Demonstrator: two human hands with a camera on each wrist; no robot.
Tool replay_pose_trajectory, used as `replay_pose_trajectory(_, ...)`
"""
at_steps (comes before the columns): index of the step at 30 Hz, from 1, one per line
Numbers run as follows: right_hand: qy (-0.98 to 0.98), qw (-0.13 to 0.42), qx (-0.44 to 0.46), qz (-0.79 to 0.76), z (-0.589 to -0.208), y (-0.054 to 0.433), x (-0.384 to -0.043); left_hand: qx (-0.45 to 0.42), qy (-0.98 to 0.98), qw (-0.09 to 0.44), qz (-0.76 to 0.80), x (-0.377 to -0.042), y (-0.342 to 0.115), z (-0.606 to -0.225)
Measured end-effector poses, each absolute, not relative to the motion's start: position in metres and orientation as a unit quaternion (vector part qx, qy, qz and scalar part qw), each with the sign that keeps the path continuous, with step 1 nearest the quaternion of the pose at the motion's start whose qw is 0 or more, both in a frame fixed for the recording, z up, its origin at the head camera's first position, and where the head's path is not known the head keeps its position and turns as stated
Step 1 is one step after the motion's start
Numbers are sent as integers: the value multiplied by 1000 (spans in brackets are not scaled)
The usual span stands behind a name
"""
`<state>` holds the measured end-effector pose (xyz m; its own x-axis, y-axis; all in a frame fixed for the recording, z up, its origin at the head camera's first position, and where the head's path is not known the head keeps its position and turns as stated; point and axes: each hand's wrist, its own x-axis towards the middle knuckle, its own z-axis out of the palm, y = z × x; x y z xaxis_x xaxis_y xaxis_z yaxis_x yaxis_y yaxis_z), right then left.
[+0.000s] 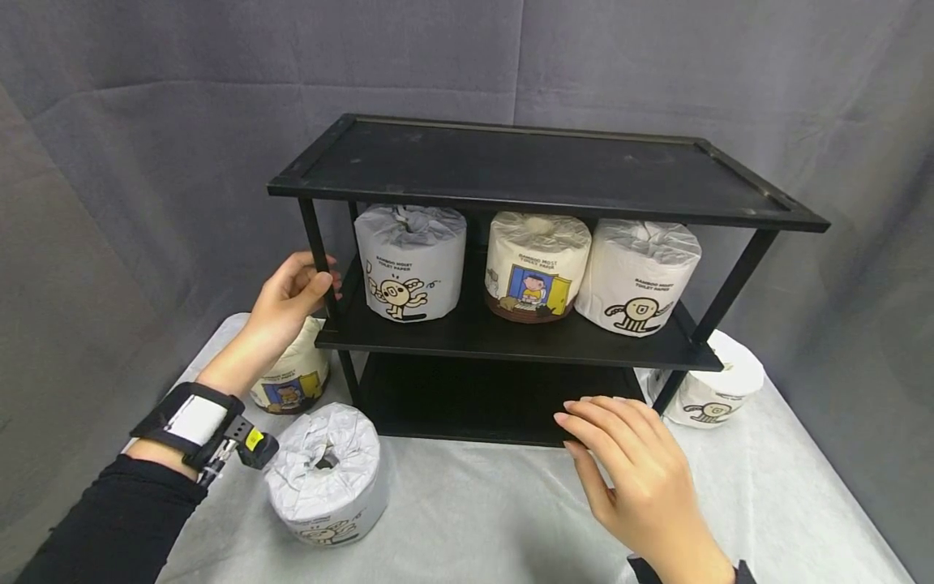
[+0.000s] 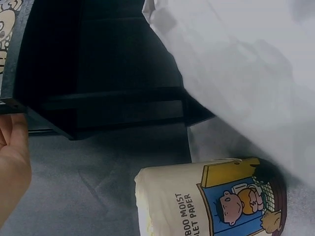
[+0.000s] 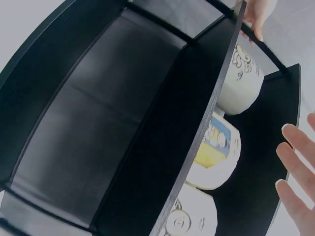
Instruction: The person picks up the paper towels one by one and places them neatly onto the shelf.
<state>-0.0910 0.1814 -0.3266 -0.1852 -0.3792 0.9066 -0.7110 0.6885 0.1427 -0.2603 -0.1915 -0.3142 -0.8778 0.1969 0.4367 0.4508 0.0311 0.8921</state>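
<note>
A black shelf rack (image 1: 547,166) stands on the white-covered table. My left hand (image 1: 292,288) is at its left front post (image 1: 314,231), thumb in front and fingers behind, gripping it beside the middle board. On that board stand three wrapped toilet paper rolls: a white one (image 1: 412,268) nearest the left hand, a cream one with a coloured picture (image 1: 536,268), and another white one (image 1: 635,280) at the right. My right hand (image 1: 635,470) hovers in front of the bottom board, palm down, fingers loosely bent, holding nothing. Its fingertips (image 3: 285,150) also show in the right wrist view.
A white roll (image 1: 328,478) stands on the table in front of the rack's left side. Behind it is a cream roll (image 1: 299,373), left of the rack. Another white roll (image 1: 718,385) stands by the right post. Grey cloth (image 1: 438,57) hangs behind.
</note>
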Motion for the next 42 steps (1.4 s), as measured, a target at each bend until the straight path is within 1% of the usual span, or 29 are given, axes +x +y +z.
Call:
replay_pose_trajectory(5,-763,528,341,151,-328,197,-88,-224,-716,96,-654,-261,-192,-314)
replay_pose_trajectory(12,-759,547,320,148,-334,219,-90,-221,-712,95,-660,-262,-192,-315)
replay_pose_trajectory(22,-773,571,237,141,-348,257,-90,-219,-715,97,-657,-261,-190,-315)
replay_pose_trajectory(35,-808,554,146,135,-363,299,-90,-215,-726,99,-646,-260,-190,-315)
replay_pose_trajectory(39,-816,544,143,132,-366,310,-91,-219,-721,101,-650,-261,-190,-315)
replay_pose_trajectory(42,-829,526,142,127,-369,318,-93,-222,-717,103,-653,-261,-190,-316)
